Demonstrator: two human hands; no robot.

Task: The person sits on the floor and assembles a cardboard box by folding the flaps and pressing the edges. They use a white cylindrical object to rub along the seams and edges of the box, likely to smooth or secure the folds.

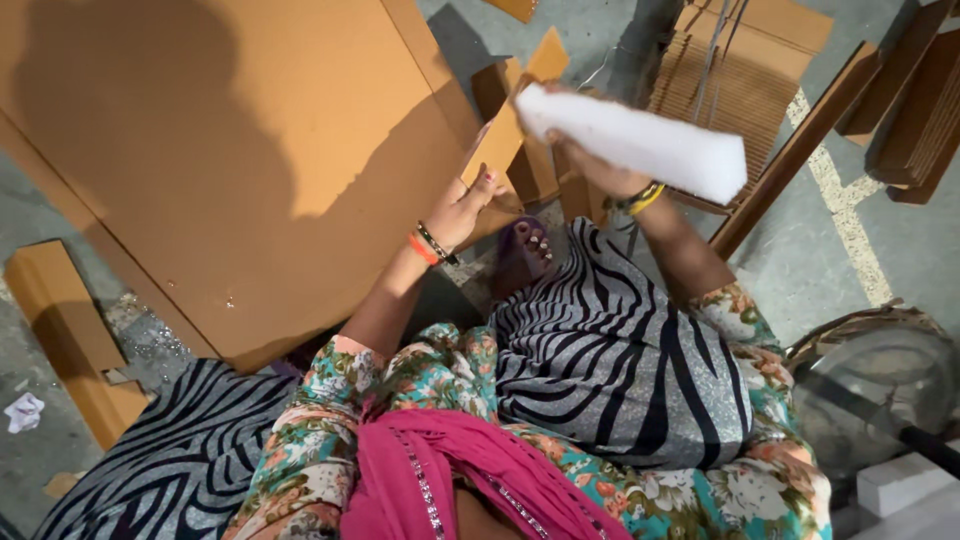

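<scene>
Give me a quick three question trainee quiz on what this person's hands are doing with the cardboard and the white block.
1. True or false: the right hand holds the white foam block.
2. Multiple choice: the left hand grips A) a metal rod, B) a small cardboard piece, C) a pink cloth.
3. Fill in: the large cardboard sheet lies on the person's ___ side.

Key: 1 true; 2 B; 3 left.
</scene>
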